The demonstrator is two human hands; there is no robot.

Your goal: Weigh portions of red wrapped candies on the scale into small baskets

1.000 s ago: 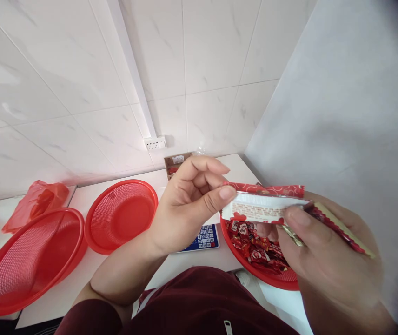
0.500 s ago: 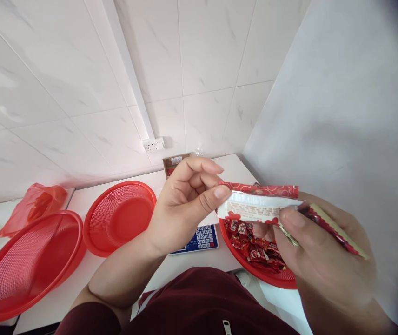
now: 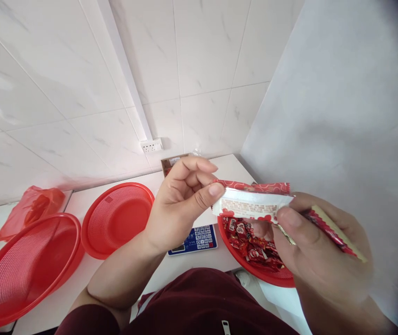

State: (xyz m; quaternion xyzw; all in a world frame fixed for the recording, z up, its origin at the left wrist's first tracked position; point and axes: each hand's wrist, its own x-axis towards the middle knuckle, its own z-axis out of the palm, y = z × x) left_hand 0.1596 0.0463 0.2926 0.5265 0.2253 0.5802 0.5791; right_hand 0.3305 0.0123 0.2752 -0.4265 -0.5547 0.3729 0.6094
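Between my two hands is a small red and white snack packet point(image 3: 248, 205), its printed white side turned toward me. My left hand point(image 3: 185, 204) pinches its left end with thumb and forefinger, the other fingers curled above. The right end is gripped by my right hand point(image 3: 321, 242), thumb on top. Another wrapped packet, red with a pale yellow edge point(image 3: 334, 232), is tucked among the right fingers, and a gold edge pokes out under the thumb. Below them, a red basket point(image 3: 235, 260) holds many red wrapped candies point(image 3: 255, 246), partly covered by my right hand.
A blue and white weighing scale point(image 3: 199, 238) lies beyond my left wrist. Two red mesh baskets, one nearer point(image 3: 28, 270) and one farther point(image 3: 117, 221), stand at left beside a red plastic bag point(image 3: 33, 209). A cardboard box point(image 3: 167, 165) sits near the wall.
Both hands and the packet appear slightly farther left, as the view has shifted a little. The grip on the packet looks the same.
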